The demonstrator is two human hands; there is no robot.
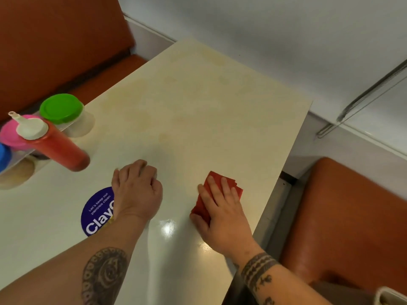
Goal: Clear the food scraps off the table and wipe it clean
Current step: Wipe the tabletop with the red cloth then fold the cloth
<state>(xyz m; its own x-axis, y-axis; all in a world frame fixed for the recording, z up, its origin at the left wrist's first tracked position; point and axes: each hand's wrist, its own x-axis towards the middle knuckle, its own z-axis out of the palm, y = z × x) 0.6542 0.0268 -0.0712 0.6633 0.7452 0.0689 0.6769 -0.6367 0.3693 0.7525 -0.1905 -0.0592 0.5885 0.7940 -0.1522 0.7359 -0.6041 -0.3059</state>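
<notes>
Wiping hand: the right hand [222,208] lies flat on a folded red cloth [234,187], fingers straight and slightly spread, thumb along the cloth's left edge, pressing it onto the table [198,95].
Red cloth: on the near half of the table, close to its right edge, mostly under the palm; its far corner shows past the fingertips.
Left hand [136,190]: rests knuckles-up on the table, left of the cloth and apart from it, fingers curled under. The palm side is hidden, so I cannot tell whether they hold anything.
Table top: cream and glossy, with faint yellowish stains across the far half and a glare spot between the wrists.
Sticker [97,213]: round, blue, white lettering, partly under the left wrist.
Sauce bottle [59,148]: red, with a white nozzle, at the table's left side.
Containers: a green lid [60,108], a pink lid [10,135] and a blue lid [3,156] behind the bottle.
Seats: an orange bench [343,216] on the right, another [55,40] on the left.
</notes>
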